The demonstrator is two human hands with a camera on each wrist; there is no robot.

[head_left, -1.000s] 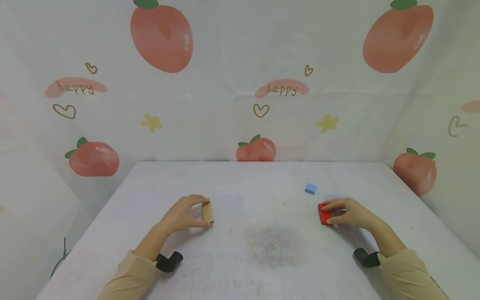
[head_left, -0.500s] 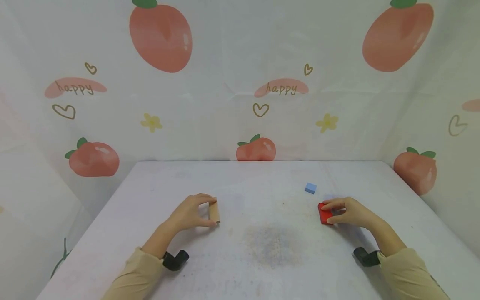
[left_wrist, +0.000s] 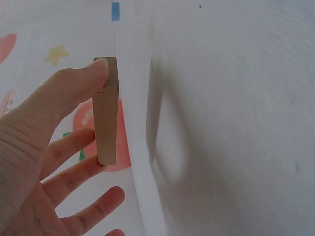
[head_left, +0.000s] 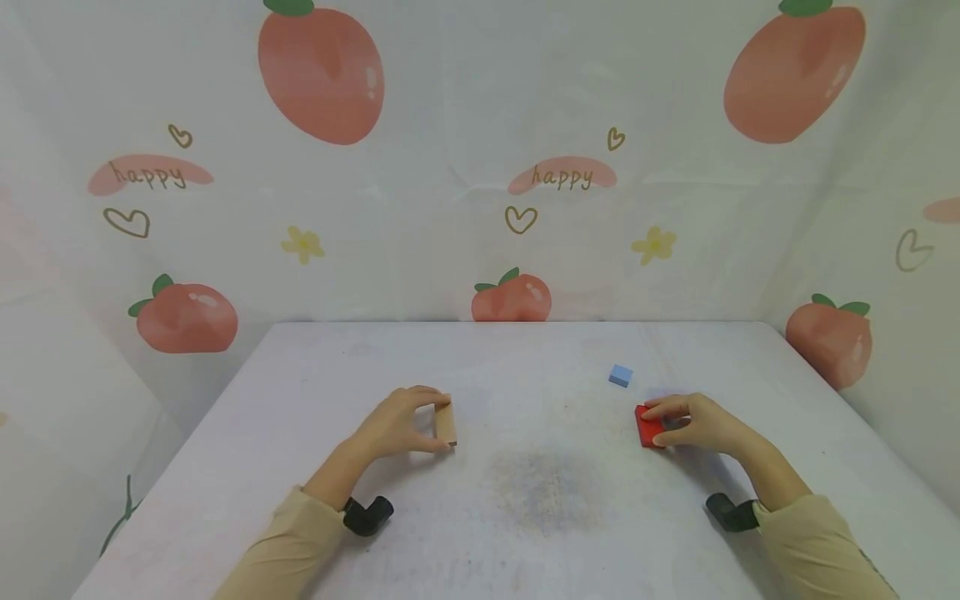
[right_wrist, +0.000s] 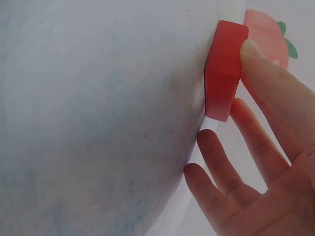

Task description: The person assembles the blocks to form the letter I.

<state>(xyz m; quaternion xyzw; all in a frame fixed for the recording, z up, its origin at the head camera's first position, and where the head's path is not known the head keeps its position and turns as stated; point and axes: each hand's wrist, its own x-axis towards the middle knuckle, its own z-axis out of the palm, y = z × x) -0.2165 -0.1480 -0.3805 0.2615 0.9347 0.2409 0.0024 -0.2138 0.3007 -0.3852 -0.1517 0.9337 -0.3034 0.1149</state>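
In the head view my left hand (head_left: 401,423) pinches a plain wooden block (head_left: 446,423) between thumb and fingers, left of the table's middle. The left wrist view shows this wooden block (left_wrist: 106,123) apart from the tabletop, its shadow lying beside it, with the thumb on one end and fingertips at the other. To the right, my right hand (head_left: 701,423) grips a red block (head_left: 648,427) by thumb and fingers. Seen from the right wrist, that red block (right_wrist: 224,73) rests against the table surface, while the outer fingers spread loosely below it.
A small blue block (head_left: 621,376) lies behind the red one. The white table (head_left: 525,358) has a dark worn patch (head_left: 547,492) near its middle. A fruit-printed curtain (head_left: 420,183) hangs behind and at the sides. Each wrist wears a black camera mount (head_left: 367,516).
My left hand has carried the wooden block rightward, toward the table's middle. The right hand, the red block and the blue block stay in place.
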